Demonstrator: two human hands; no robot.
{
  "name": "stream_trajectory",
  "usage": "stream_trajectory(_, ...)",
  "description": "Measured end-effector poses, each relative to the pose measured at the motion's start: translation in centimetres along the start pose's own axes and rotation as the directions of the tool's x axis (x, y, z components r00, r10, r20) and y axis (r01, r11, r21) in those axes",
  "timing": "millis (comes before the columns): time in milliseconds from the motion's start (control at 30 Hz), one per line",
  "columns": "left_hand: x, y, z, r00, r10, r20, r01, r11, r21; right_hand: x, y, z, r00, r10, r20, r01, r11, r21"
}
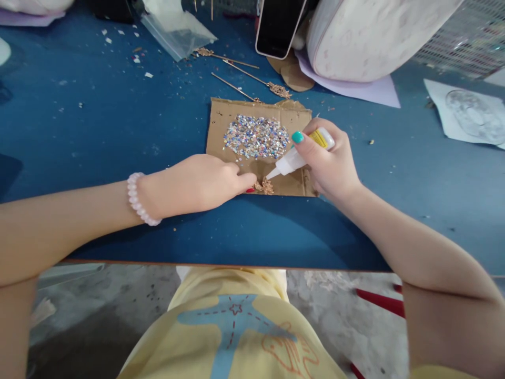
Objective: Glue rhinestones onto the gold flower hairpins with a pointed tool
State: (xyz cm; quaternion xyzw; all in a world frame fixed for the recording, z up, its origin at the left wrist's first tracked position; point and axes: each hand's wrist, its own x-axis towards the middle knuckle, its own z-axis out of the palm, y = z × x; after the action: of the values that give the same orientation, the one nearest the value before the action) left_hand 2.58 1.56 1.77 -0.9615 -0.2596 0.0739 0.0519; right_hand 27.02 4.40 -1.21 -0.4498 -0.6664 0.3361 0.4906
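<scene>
My right hand (331, 158) is closed around a small white glue bottle (291, 161) with a yellow label. The bottle is tilted down to the left, and its narrow nozzle meets or nearly meets a gold filigree ornament (267, 186). My left hand (197, 183) pinches that ornament at its left side, with the fingers partly hidden under the hand. Beneath both lies a piece of cardboard (218, 113), its near edge by the ornament. Just beyond the nozzle, a pile of small glittering rhinestones (256, 137) is spread on the cardboard.
Gold hairpins (252, 76) lie behind the cardboard on the blue table (87, 126). A clear plastic bag (177, 31) and a phone (279, 26) are at the back. Rightward are a large white rounded object (355, 42), a mesh basket (465, 39) and a printed sheet (469, 113).
</scene>
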Motion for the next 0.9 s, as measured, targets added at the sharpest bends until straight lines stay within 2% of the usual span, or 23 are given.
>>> stream_trajectory(167,0.0,0.1,-0.2,1.0,-0.003,0.017,0.003,1.0,0.01,0.1,0.1,0.1,1.0,-0.001,0.018,0.001,0.999,0.042)
stream_trajectory(367,-0.2,0.3,-0.1,1.0,-0.001,-0.031,0.002,1.0,0.022,0.1,0.1,0.1,0.999,0.04,0.025,-0.042,0.996,0.084)
stream_trajectory(600,-0.5,0.9,-0.2,0.999,-0.05,-0.005,0.05,0.999,0.009,-0.3,-0.1,0.0,0.998,0.058,0.027,-0.061,0.992,0.107)
stream_trajectory(900,-0.8,1.8,0.1,0.995,-0.064,-0.078,0.066,0.997,0.028,-0.7,-0.2,0.0,0.989,0.149,-0.005,-0.147,0.977,0.153)
